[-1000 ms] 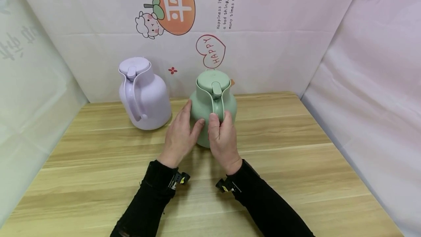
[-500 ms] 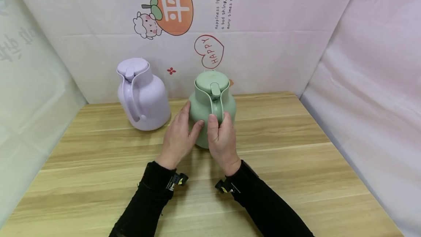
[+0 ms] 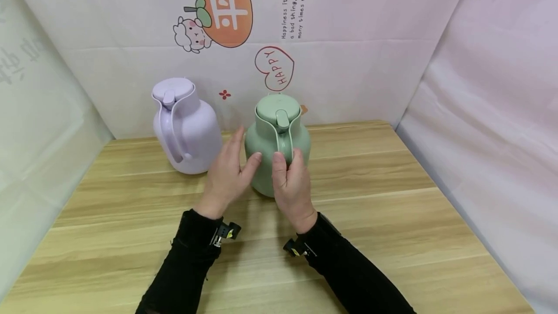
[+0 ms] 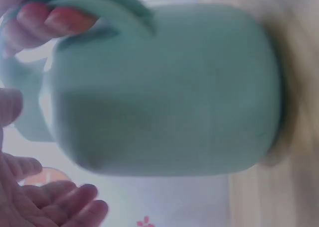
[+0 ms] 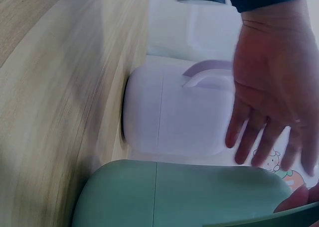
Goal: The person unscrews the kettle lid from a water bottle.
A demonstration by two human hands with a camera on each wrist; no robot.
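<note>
A pale green insulated jug (image 3: 266, 140) stands upright on the table in the head view, its handle (image 3: 285, 143) facing me. My right hand (image 3: 293, 190) grips that handle, thumb uppermost; its curled fingers show around it in the left wrist view. My left hand (image 3: 223, 176) is spread just left of the green jug, palm towards it. In the right wrist view a gap separates the left hand's fingers (image 5: 259, 142) from the jug's side. Behind and left of that hand stands a lavender jug (image 3: 198, 130) of the same shape, untouched.
The wood-grain table (image 3: 383, 236) ends at a printed cloth backdrop (image 3: 348, 62) just behind both jugs. White cloth sides (image 3: 488, 125) enclose the table at left and right.
My left hand has come off the green jug's side and moved left. The right hand keeps its grip on the handle. The jugs shift slightly left in view, as does the backdrop.
</note>
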